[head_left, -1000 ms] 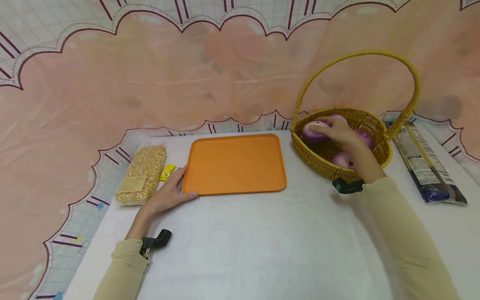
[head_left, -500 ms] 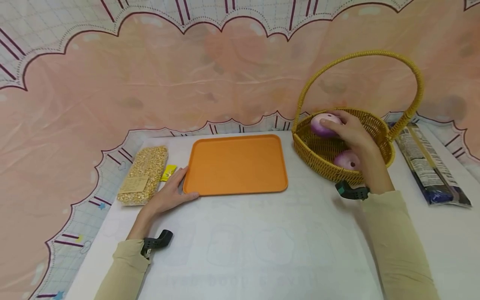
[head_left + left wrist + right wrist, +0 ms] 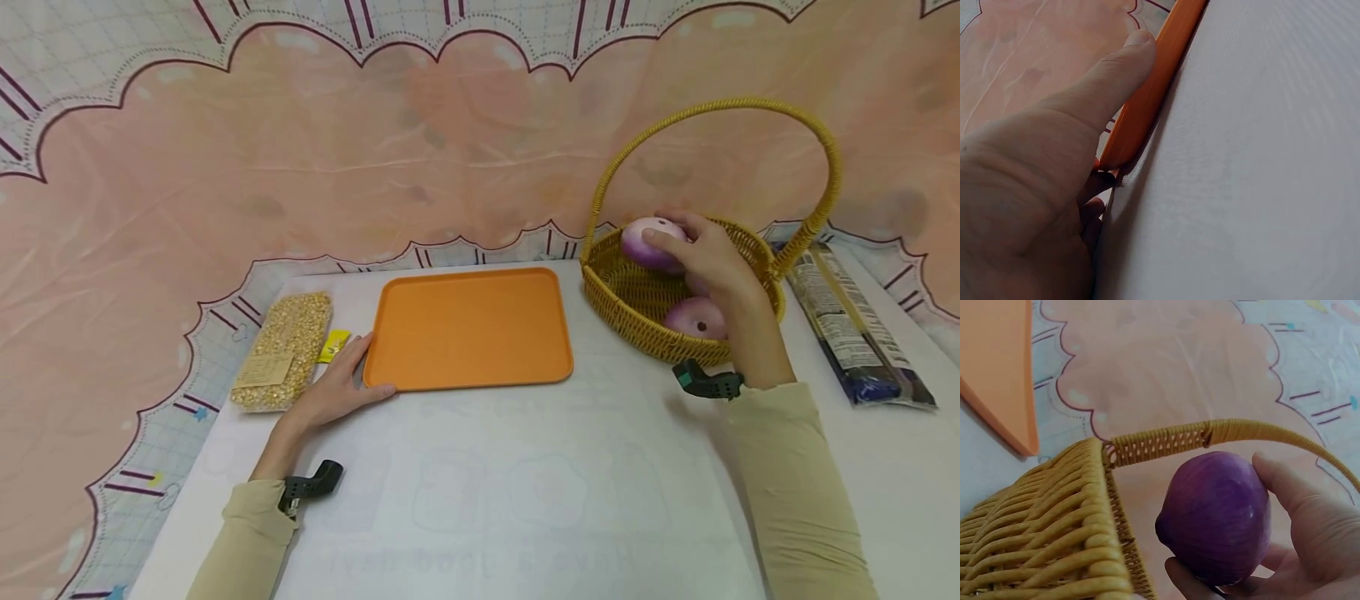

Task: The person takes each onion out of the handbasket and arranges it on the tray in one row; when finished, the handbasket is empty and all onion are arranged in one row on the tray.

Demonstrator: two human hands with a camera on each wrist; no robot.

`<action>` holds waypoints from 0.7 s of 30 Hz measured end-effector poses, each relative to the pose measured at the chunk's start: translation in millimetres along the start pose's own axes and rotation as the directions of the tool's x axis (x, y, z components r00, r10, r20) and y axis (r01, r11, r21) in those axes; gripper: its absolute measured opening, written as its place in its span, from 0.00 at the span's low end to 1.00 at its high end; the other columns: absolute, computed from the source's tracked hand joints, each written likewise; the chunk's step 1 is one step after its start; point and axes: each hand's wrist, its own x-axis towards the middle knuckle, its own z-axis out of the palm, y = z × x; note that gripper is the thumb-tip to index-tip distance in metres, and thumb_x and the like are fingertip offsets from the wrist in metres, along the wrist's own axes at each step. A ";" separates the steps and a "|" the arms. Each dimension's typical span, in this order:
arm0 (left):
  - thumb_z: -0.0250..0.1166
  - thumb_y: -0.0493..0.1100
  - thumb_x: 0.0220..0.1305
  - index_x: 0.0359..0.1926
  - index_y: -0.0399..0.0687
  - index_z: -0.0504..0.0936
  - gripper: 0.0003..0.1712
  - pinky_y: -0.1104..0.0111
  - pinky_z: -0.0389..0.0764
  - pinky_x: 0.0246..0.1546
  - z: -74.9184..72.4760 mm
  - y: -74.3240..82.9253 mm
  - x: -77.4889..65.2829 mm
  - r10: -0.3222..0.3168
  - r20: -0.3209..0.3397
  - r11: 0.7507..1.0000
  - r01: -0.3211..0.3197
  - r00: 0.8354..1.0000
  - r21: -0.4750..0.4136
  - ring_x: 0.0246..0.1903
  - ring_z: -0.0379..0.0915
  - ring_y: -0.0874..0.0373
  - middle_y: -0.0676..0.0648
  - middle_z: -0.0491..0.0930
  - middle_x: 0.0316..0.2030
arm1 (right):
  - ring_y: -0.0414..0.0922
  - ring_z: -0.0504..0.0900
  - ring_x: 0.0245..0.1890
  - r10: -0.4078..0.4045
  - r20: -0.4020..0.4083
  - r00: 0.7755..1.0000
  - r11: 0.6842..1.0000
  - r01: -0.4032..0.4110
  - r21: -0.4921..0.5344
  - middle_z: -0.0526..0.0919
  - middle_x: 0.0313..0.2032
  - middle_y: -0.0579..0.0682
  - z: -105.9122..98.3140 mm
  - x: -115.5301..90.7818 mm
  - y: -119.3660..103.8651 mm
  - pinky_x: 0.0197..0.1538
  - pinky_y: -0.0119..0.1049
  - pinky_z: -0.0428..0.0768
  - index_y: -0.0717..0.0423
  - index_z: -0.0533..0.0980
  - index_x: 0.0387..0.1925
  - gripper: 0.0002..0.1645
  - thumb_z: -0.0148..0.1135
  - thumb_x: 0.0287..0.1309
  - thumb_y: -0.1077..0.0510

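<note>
My right hand (image 3: pixel 708 254) grips a purple onion (image 3: pixel 651 243) between thumb and fingers, up at the far rim of a yellow wicker basket (image 3: pixel 630 321). In the right wrist view the onion (image 3: pixel 1216 515) shows its pointed tip, with the thumb on one side and fingers underneath. Another onion (image 3: pixel 696 318) lies in the basket, and a further one is partly hidden behind the right hand. My left hand (image 3: pixel 337 387) rests at the near left corner of an orange tray (image 3: pixel 468 329). Its thumb (image 3: pixel 1138 47) lies straight along the tray's near rim.
Left of the tray lie a bag of corn kernels (image 3: pixel 285 350) and a small yellow packet (image 3: pixel 333 345). A dark printed package (image 3: pixel 855 325) lies right of the basket. The basket's tall handle (image 3: pixel 750 104) arches above it. A patterned cloth (image 3: pixel 450 150) hangs behind the table.
The right hand has raised the onion a little and shifted it slightly right within the basket. The left hand stays at the tray corner.
</note>
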 end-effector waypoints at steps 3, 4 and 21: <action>0.69 0.62 0.56 0.77 0.46 0.42 0.61 0.37 0.46 0.71 0.2 -0.9 -0.5 0.000 0.000 1.000 0.000 1.000 0.005 0.77 0.32 0.40 0.38 0.40 0.77 | 0.46 0.63 0.61 0.001 -0.010 1.000 1.000 -0.001 -0.028 0.62 0.67 0.52 -0.6 -3.8 -3.5 0.71 0.49 0.61 0.41 0.59 0.72 0.47 0.59 0.56 0.30; 0.68 0.62 0.56 0.77 0.46 0.42 0.61 0.37 0.46 0.71 0.3 -1.1 -0.6 -0.001 0.001 1.000 0.001 1.000 0.005 0.77 0.32 0.40 0.38 0.40 0.77 | 0.46 0.63 0.61 0.000 -0.008 1.000 0.999 0.000 -0.034 0.63 0.67 0.52 -0.9 -5.2 -4.8 0.71 0.49 0.61 0.41 0.60 0.72 0.46 0.59 0.56 0.29; 0.68 0.61 0.57 0.77 0.47 0.41 0.60 0.36 0.45 0.71 -1.2 -2.5 0.0 0.007 0.000 1.000 -0.007 1.000 0.001 0.76 0.32 0.39 0.36 0.40 0.77 | 0.47 0.65 0.62 -0.052 0.151 0.987 0.995 0.063 -0.072 0.63 0.66 0.50 14.1 -16.7 -21.2 0.70 0.49 0.64 0.40 0.61 0.70 0.41 0.58 0.60 0.33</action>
